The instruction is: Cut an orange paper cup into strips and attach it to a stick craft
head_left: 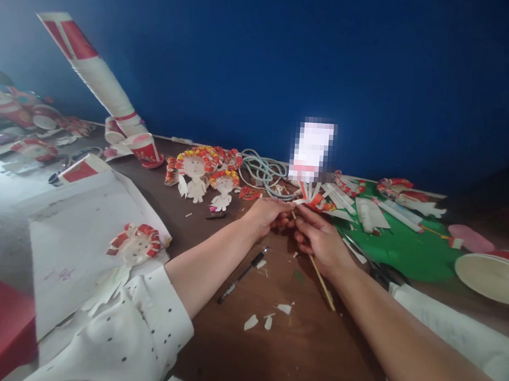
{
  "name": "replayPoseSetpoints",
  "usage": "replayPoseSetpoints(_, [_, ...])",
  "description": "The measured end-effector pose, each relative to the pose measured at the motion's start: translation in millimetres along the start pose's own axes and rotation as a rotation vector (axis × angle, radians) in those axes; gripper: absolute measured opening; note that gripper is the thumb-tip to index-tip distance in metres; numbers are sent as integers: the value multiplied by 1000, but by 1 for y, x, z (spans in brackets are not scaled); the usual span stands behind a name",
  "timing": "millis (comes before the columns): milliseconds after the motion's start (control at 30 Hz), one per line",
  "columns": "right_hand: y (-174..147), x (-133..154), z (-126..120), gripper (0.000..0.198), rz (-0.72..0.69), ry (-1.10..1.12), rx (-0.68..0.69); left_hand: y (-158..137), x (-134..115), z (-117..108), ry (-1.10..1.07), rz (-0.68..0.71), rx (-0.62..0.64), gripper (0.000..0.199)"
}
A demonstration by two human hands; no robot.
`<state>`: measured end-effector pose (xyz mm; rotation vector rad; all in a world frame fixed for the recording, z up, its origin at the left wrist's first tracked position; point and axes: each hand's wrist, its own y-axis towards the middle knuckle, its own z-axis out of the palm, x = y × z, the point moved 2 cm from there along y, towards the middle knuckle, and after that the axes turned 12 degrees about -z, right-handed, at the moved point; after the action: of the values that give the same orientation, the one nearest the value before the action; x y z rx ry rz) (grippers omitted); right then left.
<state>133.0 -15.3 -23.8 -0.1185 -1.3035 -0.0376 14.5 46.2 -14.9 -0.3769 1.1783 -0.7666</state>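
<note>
Both my hands meet over the middle of the brown table. My right hand [318, 237] is closed around a thin wooden stick [320, 278], whose lower end slants down toward me. At the stick's upper end, the fingers of my left hand [272, 217] are pinched together, partly hidden; white paper strips [312, 192] fan out just beyond the fingertips. Whether the strips are fixed to the stick I cannot tell. Below my left wrist lies a black pen [243, 276], with white paper scraps [284, 308] nearer to me.
Cut-paper dolls [195, 172] with red-and-yellow curls stand behind my left hand, beside a coiled cable [264, 171]. A pixelated bright rectangle [312, 151] is upright behind my hands. Green sheet [406, 254], scissors [381, 274] and paper bowl [488, 276] lie right; paper cups [142, 147] back left.
</note>
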Motion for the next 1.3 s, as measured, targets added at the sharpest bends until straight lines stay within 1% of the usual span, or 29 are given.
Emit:
replayPoseSetpoints(200, [-1, 3, 1, 47, -3, 44, 26, 3, 2, -2, 13, 37, 66, 19])
replayPoseSetpoints(400, [1, 0, 1, 46, -9, 86, 52, 4, 5, -1, -10, 54, 75, 28])
replayPoseSetpoints(567, [4, -3, 0, 46, -20, 151, 29, 7, 6, -1, 15, 101, 97, 32])
replayPoseSetpoints(633, [3, -2, 0, 41, -15, 148, 38, 7, 6, -1, 25, 126, 99, 32])
replayPoseSetpoints(700, [3, 1, 0, 29, -15, 119, 59, 6, 6, -1, 44, 142, 100, 31])
replayPoseSetpoints(767, [4, 2, 1, 26, -8, 84, 63, 5, 6, 0, 70, 149, 108, 32])
replayPoseSetpoints(833, [5, 2, 2, 27, 5, 64, 43, 5, 7, 1, 96, 150, 117, 33])
replayPoseSetpoints(967, [8, 2, 3, 31, 27, 54, -43, 7, 10, 2, 115, 134, 112, 33])
replayPoseSetpoints(1067, [10, 3, 4, 32, 104, 25, -77, 7, 11, 2, 84, 134, 104, 35])
replayPoseSetpoints(1133, [11, 4, 5, 32, 127, -15, -92, 7, 11, 3, 72, 136, 104, 37])
replayPoseSetpoints(1300, [11, 4, 6, 32, -2, -126, -180, 8, 12, 3, 114, 153, 61, 37])
